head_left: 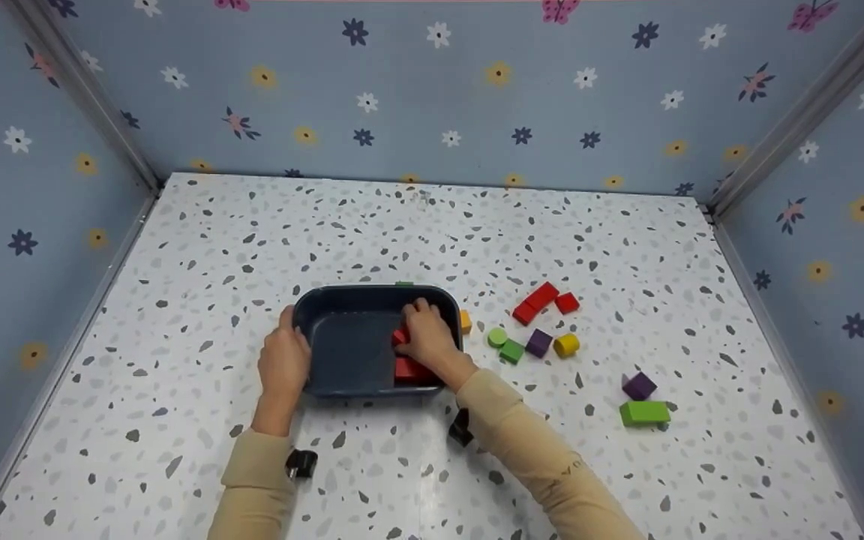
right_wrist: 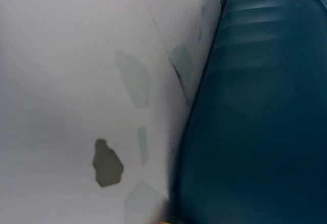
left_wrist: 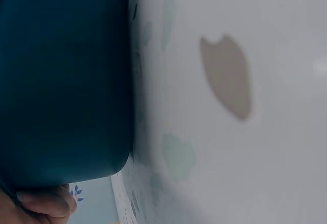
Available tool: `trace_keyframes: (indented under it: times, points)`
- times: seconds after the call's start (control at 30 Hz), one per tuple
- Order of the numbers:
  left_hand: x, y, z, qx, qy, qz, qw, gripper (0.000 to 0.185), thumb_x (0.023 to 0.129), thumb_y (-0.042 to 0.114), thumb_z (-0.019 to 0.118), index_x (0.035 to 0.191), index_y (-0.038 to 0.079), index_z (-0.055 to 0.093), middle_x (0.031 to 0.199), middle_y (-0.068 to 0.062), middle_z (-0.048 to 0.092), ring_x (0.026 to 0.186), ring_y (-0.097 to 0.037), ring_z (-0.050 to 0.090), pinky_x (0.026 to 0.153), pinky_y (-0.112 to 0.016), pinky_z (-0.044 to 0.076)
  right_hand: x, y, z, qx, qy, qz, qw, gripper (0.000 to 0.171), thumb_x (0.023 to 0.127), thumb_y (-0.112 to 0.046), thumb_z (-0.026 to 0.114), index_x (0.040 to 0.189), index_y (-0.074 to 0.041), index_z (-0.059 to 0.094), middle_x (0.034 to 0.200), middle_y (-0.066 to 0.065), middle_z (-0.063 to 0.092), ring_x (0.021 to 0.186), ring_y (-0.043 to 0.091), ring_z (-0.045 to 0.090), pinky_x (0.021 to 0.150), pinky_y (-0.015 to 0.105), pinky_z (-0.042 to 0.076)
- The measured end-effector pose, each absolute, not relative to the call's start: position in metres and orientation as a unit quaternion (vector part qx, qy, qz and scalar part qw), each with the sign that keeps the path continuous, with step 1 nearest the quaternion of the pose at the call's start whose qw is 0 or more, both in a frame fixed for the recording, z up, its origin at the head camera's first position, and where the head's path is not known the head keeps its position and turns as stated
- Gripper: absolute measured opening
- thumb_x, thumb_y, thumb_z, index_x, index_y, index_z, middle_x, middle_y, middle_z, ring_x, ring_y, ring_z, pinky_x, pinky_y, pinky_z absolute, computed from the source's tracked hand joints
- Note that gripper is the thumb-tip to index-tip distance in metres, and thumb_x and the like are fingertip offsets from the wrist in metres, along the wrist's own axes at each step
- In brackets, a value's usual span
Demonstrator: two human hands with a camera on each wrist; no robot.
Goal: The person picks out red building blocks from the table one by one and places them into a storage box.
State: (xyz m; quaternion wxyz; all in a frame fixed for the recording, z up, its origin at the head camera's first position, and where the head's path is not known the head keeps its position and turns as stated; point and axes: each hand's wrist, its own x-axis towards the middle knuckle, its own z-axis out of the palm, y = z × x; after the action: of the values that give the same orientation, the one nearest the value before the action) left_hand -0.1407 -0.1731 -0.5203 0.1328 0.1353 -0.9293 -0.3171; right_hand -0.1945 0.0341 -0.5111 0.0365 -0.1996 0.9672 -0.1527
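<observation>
— Where are your hands?

— My left hand (head_left: pixel 283 365) holds the left rim of the dark blue tray (head_left: pixel 346 352), thumb over the edge; the left wrist view shows a fingertip (left_wrist: pixel 46 203) under the tray's outer wall (left_wrist: pixel 61 81). My right hand (head_left: pixel 426 337) is inside the tray at its right side, fingers curled down over red blocks (head_left: pixel 408 367). Whether it grips one, I cannot tell.

— And the tray itself?

— It sits on the speckled table (head_left: pixel 432 465), near the middle, just in front of me.

— Beyond it?

— Right of the tray: an orange block (head_left: pixel 465 321) touching its wall, then a green disc (head_left: pixel 497 337), green cube (head_left: pixel 511 351), purple cube (head_left: pixel 538 343) and yellow cylinder (head_left: pixel 566 344). Farther back lie a long red block (head_left: pixel 535 302) and a red cube (head_left: pixel 567 303). Well apart, to the right, a purple block (head_left: pixel 639 386) sits by a green bar (head_left: pixel 644 413).
</observation>
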Motion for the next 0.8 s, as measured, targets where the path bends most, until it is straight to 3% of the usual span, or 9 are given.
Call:
trace_keyframes:
  times: [0.8]
  points:
    - [-0.1392,-0.1722,-0.5213,0.126,-0.929,-0.311,0.158,0.034,0.088,0.002,0.044,0.122,0.001,0.046,0.091,-0.032,0.058,0.073,-0.046,0.057,0.054,-0.054,0.041,-0.1919,0.0383,-0.5079,-0.2,0.967,-0.155,0.028,0.049,0.066,-0.036,0.077,0.099,-0.006,0.058,0.113,0.013,0.046,0.096,0.028,0.047,0.076,0.042,0.043]
